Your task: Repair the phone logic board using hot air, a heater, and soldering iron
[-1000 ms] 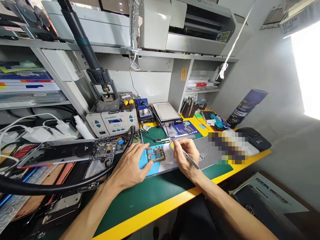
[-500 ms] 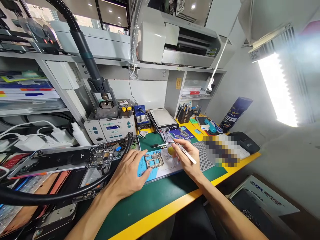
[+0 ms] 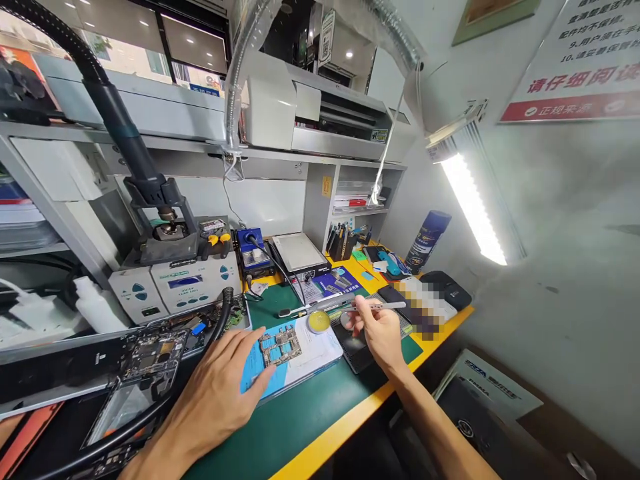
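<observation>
Left hand, fingers spread, seemingly steadying the circuit board! Right hand pinches a slim tool; any next touch calls for delicacy

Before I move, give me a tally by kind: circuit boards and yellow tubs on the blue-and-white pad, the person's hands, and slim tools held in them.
Circuit board on the blue-and-white pad: 1
Yellow tub on it: 1
Hands, left hand and right hand: 2
Slim tool, held in the right hand: 1
Total: 5
</observation>
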Motion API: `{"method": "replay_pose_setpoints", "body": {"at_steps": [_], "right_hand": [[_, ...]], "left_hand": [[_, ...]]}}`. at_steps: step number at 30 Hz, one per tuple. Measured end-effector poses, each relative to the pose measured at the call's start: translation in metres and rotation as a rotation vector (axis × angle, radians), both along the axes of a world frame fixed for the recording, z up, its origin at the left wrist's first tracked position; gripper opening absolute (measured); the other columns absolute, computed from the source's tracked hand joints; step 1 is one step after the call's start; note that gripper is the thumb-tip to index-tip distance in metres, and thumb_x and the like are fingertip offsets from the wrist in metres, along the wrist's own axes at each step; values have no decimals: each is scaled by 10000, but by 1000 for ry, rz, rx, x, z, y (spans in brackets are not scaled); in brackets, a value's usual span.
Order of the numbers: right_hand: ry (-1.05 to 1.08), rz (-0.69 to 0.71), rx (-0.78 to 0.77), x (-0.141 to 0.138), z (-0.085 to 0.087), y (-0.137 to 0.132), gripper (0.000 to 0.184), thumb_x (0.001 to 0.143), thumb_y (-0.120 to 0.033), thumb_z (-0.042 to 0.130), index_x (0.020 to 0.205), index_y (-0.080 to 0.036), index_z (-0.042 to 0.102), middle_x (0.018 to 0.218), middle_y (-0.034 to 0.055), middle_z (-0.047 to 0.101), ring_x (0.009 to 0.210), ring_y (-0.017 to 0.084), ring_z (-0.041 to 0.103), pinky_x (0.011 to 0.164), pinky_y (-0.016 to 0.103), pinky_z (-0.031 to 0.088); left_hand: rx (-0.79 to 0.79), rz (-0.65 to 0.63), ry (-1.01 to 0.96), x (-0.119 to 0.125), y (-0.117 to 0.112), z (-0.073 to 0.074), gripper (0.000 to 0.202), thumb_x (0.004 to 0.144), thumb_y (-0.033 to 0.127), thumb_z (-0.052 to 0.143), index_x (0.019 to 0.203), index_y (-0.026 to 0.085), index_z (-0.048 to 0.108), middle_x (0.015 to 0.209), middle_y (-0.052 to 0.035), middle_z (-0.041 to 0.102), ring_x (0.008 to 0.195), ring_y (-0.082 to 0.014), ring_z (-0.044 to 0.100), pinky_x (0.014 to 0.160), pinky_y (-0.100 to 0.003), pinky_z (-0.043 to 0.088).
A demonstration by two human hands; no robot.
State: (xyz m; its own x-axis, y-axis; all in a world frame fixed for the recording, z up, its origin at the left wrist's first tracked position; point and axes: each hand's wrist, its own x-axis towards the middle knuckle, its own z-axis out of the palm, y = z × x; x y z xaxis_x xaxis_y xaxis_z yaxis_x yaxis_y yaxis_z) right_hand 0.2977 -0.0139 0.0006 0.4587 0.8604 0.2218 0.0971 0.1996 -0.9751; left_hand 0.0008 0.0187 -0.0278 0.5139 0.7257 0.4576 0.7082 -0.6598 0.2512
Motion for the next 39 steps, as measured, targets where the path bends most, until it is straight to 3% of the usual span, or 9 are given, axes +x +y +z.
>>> {"method": "replay_pose_setpoints", "body": {"at_steps": [3,6,11,16,18,23,29,33,39], "right_hand": [[-146,-64,-47,21,3,11,533,938,-706,404,722,-228,500,490,3,539,528,211,643,450,285,464],[-479,-33,-120,50,8,31,586,985,-681,104,713,-242,382,597,13,536,545,180,613,479,275,445],[-808,138,-214,82,16,64,498,928,-627,454,659,-207,468,580,-18,492,537,139,453,520,267,317],[-1077,309,-334,85,25,84,206,834,-354,670,749,-171,634,647,5,599,595,144,493,563,271,294],[-1151,346,-375,85,28,93,110,805,-268,691,836,-162,695,699,29,646,650,163,547,587,270,320],[-1272,403,-444,86,32,116,212,833,-218,690,1029,-157,746,880,88,723,820,207,640,701,276,426],[-1338,481,-475,88,24,130,256,957,-361,647,1094,-146,675,1082,75,689,981,210,660,897,419,534],[-1322,450,-481,88,18,131,252,959,-338,643,1105,-136,678,1110,89,695,1035,228,659,938,443,518],[-1135,393,-407,86,23,125,168,782,-99,673,932,-127,743,995,137,751,995,268,673,846,307,466]], "left_hand": [[8,-4,1,0,1,-1,524,922,473,569,1384,243,479,1276,-96,607,1198,-264,580,991,-405,545],[26,-19,0,0,1,-1,518,923,470,571,1374,231,487,1277,-99,608,1206,-262,575,1020,-412,530],[37,-26,-4,0,-1,1,496,921,455,578,1349,212,518,1262,-115,622,1188,-267,592,1002,-409,541],[30,-30,-20,3,-3,5,478,920,428,589,1342,212,529,1262,-118,628,1186,-269,599,998,-417,546],[29,-33,-28,3,-3,6,474,916,424,595,1336,212,535,1254,-115,633,1186,-268,602,998,-417,549],[3,-26,-24,3,-5,8,463,918,422,587,1331,218,538,1267,-101,634,1215,-264,590,1025,-416,538],[-39,-6,-17,2,-8,13,458,926,426,571,1334,220,542,1289,-98,627,1235,-262,577,1036,-415,534],[-57,-6,-6,3,-9,14,459,937,426,551,1346,218,531,1303,-100,619,1257,-268,561,1059,-437,520],[-111,-9,-11,3,-9,14,461,950,429,531,1360,222,499,1315,-101,596,1265,-259,543,1065,-438,517]]}}
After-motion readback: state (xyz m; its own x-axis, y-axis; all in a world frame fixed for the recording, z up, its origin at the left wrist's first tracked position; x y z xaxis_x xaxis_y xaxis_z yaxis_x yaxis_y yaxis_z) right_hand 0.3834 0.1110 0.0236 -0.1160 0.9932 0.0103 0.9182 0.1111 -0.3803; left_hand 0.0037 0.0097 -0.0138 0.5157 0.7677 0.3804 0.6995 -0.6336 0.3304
